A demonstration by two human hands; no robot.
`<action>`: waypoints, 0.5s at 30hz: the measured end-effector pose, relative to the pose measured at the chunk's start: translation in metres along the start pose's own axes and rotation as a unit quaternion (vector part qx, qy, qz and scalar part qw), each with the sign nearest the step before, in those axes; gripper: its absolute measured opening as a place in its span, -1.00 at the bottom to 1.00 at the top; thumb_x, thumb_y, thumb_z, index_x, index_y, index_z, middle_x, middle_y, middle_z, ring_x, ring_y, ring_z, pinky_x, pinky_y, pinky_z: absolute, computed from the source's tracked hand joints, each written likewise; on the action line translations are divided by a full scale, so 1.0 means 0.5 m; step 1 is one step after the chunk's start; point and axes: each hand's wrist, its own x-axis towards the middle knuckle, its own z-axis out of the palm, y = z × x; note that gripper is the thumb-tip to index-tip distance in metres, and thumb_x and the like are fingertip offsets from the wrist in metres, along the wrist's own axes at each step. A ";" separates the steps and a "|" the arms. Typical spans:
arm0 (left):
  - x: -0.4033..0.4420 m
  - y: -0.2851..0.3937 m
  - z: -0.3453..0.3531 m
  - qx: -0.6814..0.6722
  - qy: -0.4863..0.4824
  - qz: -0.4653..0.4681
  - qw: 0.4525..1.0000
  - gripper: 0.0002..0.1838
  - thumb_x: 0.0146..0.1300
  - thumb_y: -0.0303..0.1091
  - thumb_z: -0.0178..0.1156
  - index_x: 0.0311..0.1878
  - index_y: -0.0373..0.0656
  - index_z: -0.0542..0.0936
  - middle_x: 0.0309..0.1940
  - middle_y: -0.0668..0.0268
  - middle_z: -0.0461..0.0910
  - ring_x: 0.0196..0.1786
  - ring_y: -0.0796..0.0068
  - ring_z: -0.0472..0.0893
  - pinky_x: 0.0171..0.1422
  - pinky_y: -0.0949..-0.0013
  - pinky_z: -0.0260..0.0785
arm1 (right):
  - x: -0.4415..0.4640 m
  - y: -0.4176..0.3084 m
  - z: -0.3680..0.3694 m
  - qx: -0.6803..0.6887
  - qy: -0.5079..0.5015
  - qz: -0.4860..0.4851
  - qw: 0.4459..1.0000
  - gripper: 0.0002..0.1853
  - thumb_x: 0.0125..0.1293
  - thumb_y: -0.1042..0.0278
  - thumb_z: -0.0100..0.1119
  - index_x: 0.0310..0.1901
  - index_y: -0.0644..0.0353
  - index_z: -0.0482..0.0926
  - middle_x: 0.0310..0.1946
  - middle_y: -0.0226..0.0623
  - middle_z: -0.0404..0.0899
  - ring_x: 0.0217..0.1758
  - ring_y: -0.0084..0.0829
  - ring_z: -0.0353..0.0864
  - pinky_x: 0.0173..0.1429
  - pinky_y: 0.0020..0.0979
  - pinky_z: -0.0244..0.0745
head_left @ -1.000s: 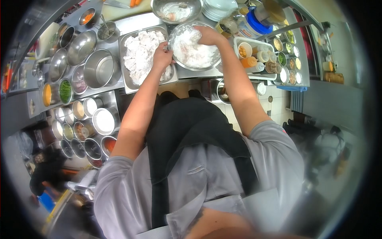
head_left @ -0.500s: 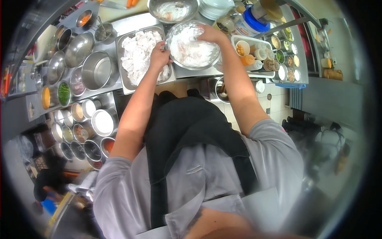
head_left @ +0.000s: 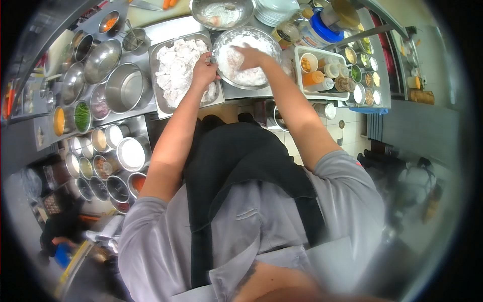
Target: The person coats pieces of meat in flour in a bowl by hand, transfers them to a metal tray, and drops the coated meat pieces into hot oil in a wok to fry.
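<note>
A metal mixing bowl (head_left: pixel 274 44) of white flour (head_left: pixel 254 75) stands at the counter's front edge. My left hand (head_left: pixel 205 72) grips its left rim between thumb and fingers. Over the middle of that bowl, my right hand (head_left: pixel 251 58) reaches into the flour with its fingers apart, their tips dusted white. Lumps under the flour are hard to make out. Left of the bowl is a rectangular metal tray (head_left: pixel 162 108) heaped with flour-coated pieces (head_left: pixel 180 68). Behind, a second metal bowl (head_left: pixel 245 20) holds flour and some pale pieces.
Stacked white plates (head_left: pixel 275 11) stand at the back. On the right are a blue-lidded tub (head_left: pixel 327 27), a white bin of sauce bottles (head_left: pixel 297 60) and several small ingredient tins. Leftward stand a deep metal pot (head_left: pixel 123 90), more bowls and ingredient containers. Another person (head_left: pixel 60 234) is at lower left.
My right hand has moved left and slightly down, from the bowl's far right side to its middle. My left hand stays on the rim.
</note>
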 end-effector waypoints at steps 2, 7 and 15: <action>-0.001 -0.001 -0.001 0.007 0.001 0.004 1.000 -0.45 0.26 -0.54 0.15 0.35 -0.23 0.35 -0.26 0.15 0.55 -0.48 0.40 0.62 -0.48 0.39 0.54 | -0.007 -0.041 0.003 -0.030 0.004 -0.012 0.999 0.05 -0.12 0.05 0.48 0.49 -0.14 0.19 0.23 0.09 0.48 0.45 0.08 0.27 0.44 -0.14 0.29; -0.007 0.008 -0.003 0.007 -0.003 0.007 1.000 -0.46 0.25 -0.54 0.14 0.33 -0.24 0.36 -0.27 0.14 0.57 -0.48 0.40 0.62 -0.49 0.39 0.54 | -0.007 -0.050 -0.028 -0.029 -0.064 -0.036 0.997 -0.14 -0.14 0.04 0.49 0.32 -0.06 0.46 0.23 -0.11 0.52 0.34 -0.14 0.45 0.37 -0.20 0.39; -0.003 0.001 -0.001 0.007 -0.004 -0.002 1.000 -0.49 0.28 -0.54 0.16 0.32 -0.20 0.36 -0.20 0.13 0.54 -0.41 0.36 0.65 -0.41 0.37 0.62 | -0.039 -0.015 -0.129 -0.042 -0.005 -0.010 0.999 -0.28 -0.05 0.28 0.40 0.27 0.06 0.50 0.16 -0.11 0.55 0.25 -0.10 0.50 0.33 -0.21 0.43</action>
